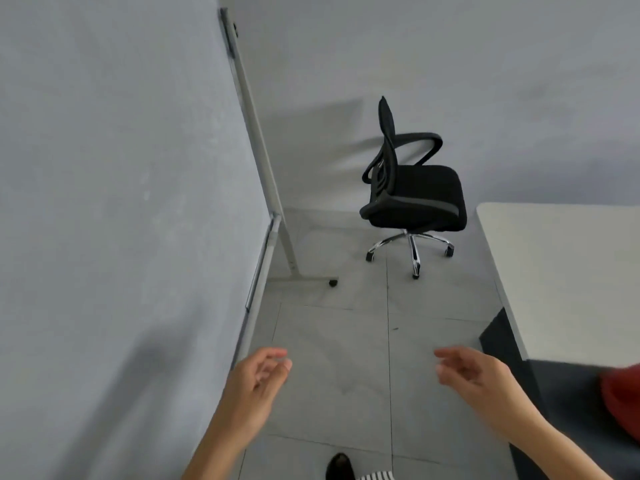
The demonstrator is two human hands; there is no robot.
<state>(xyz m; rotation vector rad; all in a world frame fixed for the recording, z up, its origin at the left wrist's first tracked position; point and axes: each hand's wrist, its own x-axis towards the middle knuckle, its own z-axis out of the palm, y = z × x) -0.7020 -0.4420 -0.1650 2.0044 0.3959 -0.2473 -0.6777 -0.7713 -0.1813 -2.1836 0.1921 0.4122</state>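
1. Both hands are hovering out front above the tiled floor (332, 341) and holding nothing. The left hand (258, 379) is hanging with its fingers loosely curled. The right hand (474, 375) is relaxed too, fingers half bent, palm turned inward.
2. The grey board (121, 168) is standing on its stand at the left and filling that side of the view. Its metal frame (263, 258) is running down just beside the left hand, not touching it. One caster (333, 282) is showing on the foot further ahead.
3. A white desk (571, 271) is sitting at the right, its near corner close to the right hand but apart. A red thing (623, 403) is cut off at the edge, so I cannot tell what it is.
4. A black office chair (415, 192) is standing ahead, well apart from both hands.
5. Judgement: this looks like the approach step — the person is walking in, a dark shoe (341, 467) showing below, with no grasp begun.
6. Judgement: the board being nearest, the next move is likely calling for the left hand to shift sideways onto the frame and close round it — the right hand joining before any push, since a wheeled stand may swing.
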